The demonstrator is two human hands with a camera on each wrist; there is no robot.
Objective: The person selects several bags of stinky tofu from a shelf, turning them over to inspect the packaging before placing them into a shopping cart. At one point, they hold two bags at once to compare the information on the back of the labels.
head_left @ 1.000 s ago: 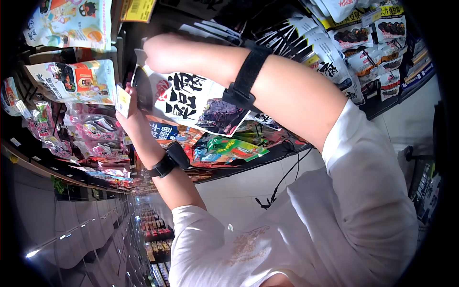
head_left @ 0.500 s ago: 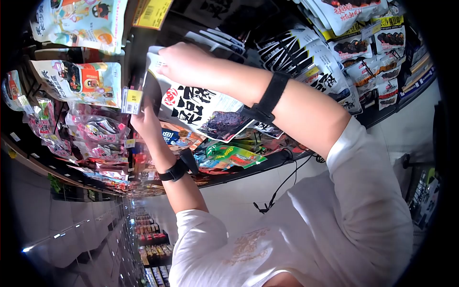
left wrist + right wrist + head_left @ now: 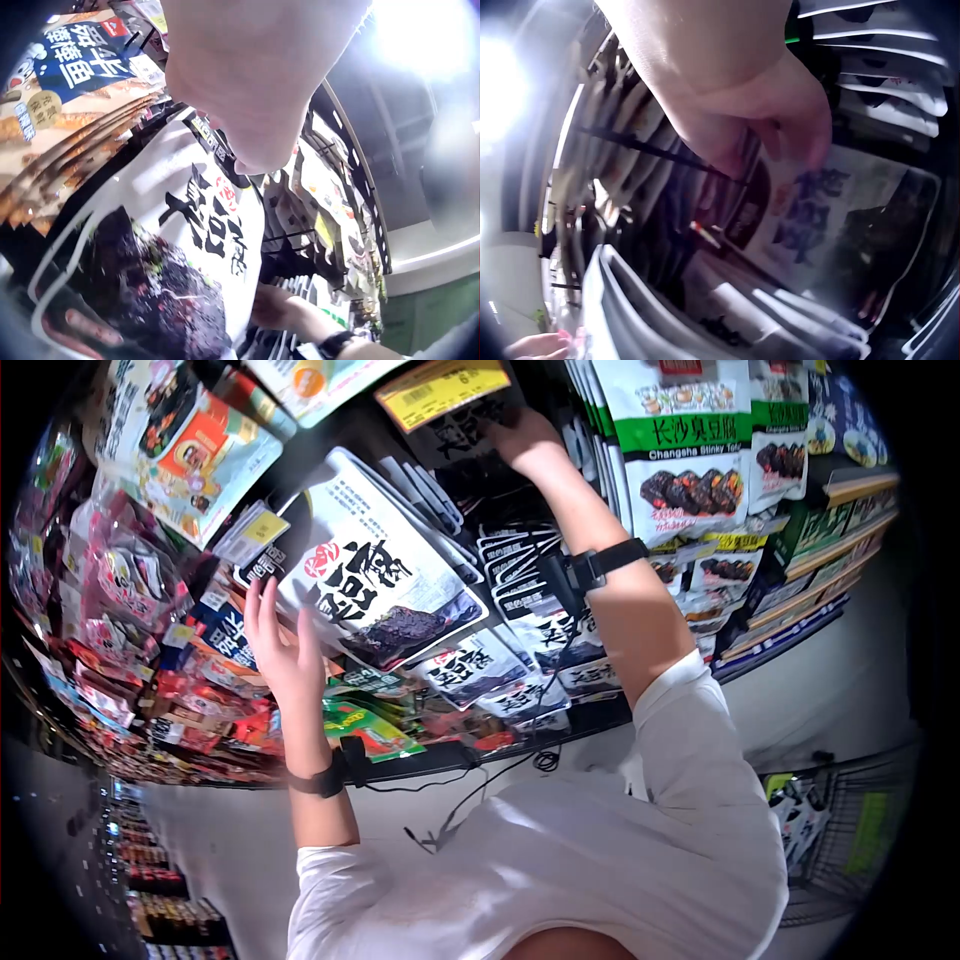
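A white snack bag with black lettering and dark stinky tofu pictured point(image 3: 355, 590) hangs at the front of the shelf. Beside its upper left edge, my left hand point(image 3: 290, 655) is raised with fingers spread, and holds nothing. My right hand point(image 3: 530, 445) reaches deep into the shelf, beneath a yellow price tag point(image 3: 445, 392). In the right wrist view, its fingertips are right at the top edge of another such white bag point(image 3: 832, 214). That view is blurred, and I cannot tell whether the fingers pinch this bag.
Green-and-white stinky tofu bags point(image 3: 690, 460) hang to the right. Pink packs point(image 3: 130, 575) and pale pouches point(image 3: 190, 450) crowd the left, with a small price tag point(image 3: 255, 535) jutting out. Black cables point(image 3: 450, 815) trail by the shelf edge point(image 3: 440, 760). A wire cart point(image 3: 850, 840) stands lower right.
My right hand has left the top of the front bag and moved right and deeper into the shelf. My left hand has come away from the price tag and spread its fingers.
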